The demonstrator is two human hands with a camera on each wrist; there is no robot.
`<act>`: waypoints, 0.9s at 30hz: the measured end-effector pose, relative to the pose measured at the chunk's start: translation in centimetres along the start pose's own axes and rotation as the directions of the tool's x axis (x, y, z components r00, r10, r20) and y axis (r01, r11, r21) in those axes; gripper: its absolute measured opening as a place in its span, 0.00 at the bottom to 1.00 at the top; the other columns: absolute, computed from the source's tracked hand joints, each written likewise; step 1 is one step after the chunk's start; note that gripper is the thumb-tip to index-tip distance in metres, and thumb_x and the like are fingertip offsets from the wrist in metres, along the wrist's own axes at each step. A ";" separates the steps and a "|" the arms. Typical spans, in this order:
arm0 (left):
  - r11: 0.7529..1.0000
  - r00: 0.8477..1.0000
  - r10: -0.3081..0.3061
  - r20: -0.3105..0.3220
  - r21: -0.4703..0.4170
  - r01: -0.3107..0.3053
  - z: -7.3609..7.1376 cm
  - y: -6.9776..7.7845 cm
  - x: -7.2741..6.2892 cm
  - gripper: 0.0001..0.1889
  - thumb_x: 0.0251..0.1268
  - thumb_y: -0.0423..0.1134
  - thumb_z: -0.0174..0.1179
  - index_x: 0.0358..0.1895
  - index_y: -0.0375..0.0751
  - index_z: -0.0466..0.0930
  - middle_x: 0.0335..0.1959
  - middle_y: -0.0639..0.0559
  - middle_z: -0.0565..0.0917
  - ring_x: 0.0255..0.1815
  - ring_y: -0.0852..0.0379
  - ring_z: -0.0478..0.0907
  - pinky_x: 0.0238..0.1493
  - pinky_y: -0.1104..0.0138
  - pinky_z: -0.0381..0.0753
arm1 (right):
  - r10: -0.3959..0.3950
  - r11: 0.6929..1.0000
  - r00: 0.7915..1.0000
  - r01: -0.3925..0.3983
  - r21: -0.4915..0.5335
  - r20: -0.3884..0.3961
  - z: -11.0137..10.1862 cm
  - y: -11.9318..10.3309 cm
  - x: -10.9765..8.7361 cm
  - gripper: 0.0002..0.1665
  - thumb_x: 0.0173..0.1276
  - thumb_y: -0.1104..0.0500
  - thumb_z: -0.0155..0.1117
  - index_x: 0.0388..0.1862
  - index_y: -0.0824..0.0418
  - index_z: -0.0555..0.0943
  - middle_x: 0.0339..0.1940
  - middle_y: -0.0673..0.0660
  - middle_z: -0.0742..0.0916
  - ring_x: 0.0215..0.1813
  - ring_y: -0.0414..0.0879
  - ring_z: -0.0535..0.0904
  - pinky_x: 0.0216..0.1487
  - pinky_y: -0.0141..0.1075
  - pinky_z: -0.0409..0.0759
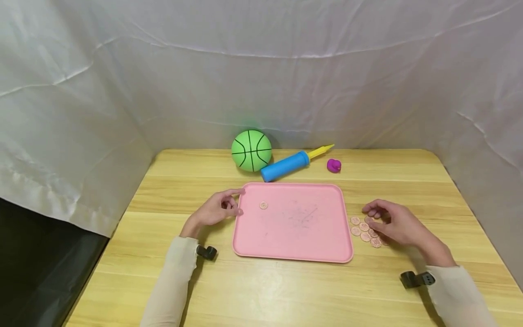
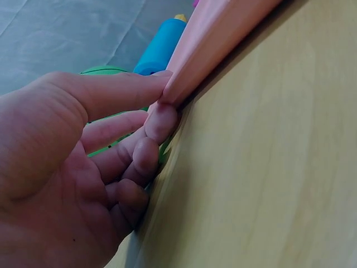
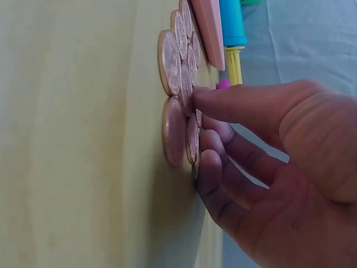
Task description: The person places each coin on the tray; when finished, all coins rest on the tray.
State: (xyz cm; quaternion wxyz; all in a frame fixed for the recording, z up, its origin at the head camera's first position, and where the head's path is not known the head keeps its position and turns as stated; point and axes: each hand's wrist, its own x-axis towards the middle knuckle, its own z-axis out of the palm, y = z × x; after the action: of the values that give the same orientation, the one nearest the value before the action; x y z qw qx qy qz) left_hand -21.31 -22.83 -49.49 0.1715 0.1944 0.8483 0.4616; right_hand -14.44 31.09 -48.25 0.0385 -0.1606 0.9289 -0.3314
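A pink tray point(image 1: 294, 247) lies on the table, with one copper-coloured coin point(image 1: 263, 205) at its upper left. My left hand point(image 1: 214, 209) is at the tray's left edge; in the left wrist view its thumb and a finger pinch the rim point(image 2: 195, 61). To the right of the tray lies a cluster of several copper-coloured coins point(image 1: 365, 236). Over the right side of these coins is my right hand point(image 1: 398, 222). Its thumb touches or nearly touches a coin point(image 3: 186, 84) in the right wrist view, and its other fingers bend loosely beside the cluster, partly hiding some coins.
Behind the tray sit a green ball point(image 1: 251, 151) with black basketball lines and a blue hand pump point(image 1: 286, 167) with a yellow tip. A small purple toy duck point(image 1: 333, 165) stands right of the pump. Pale cloth point(image 1: 286, 91) hangs along the table's back and sides.
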 end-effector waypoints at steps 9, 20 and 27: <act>1.000 1.000 0.009 0.003 0.008 -0.009 0.1 0.0 -0.2 0.36 0.71 0.34 0.73 0.80 0.35 0.71 0.41 0.42 0.87 0.40 0.54 0.77 0.43 0.69 0.77 | 0.016 1.000 0.993 -0.013 -0.021 0.116 0.0 -0.3 1.0 0.16 0.73 0.66 0.73 0.56 0.64 0.82 0.40 0.51 0.82 0.40 0.38 0.73 0.39 0.29 0.74; 1.000 1.000 0.017 -0.004 0.009 -0.017 0.1 0.2 -0.3 0.36 0.71 0.33 0.73 0.80 0.33 0.71 0.42 0.40 0.87 0.40 0.53 0.77 0.44 0.69 0.76 | 0.005 1.000 0.995 -0.005 0.003 0.100 0.1 -0.8 1.2 0.20 0.65 0.72 0.74 0.55 0.63 0.82 0.39 0.54 0.80 0.41 0.41 0.74 0.40 0.30 0.75; 1.000 1.000 0.007 -0.003 0.017 -0.007 0.1 0.2 -0.1 0.36 0.71 0.34 0.73 0.81 0.36 0.71 0.40 0.45 0.86 0.40 0.55 0.77 0.43 0.69 0.76 | -0.005 0.999 1.000 0.004 0.041 0.005 -0.2 -0.9 1.7 0.13 0.67 0.70 0.78 0.48 0.61 0.88 0.38 0.53 0.89 0.39 0.36 0.81 0.41 0.29 0.83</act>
State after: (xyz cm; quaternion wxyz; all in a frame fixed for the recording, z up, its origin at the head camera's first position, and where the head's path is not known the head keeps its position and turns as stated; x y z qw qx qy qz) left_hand -21.12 -22.73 -49.32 0.1668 0.1981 0.8518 0.4554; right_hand -15.79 29.98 -47.44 0.0434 -0.1627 0.9215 -0.3499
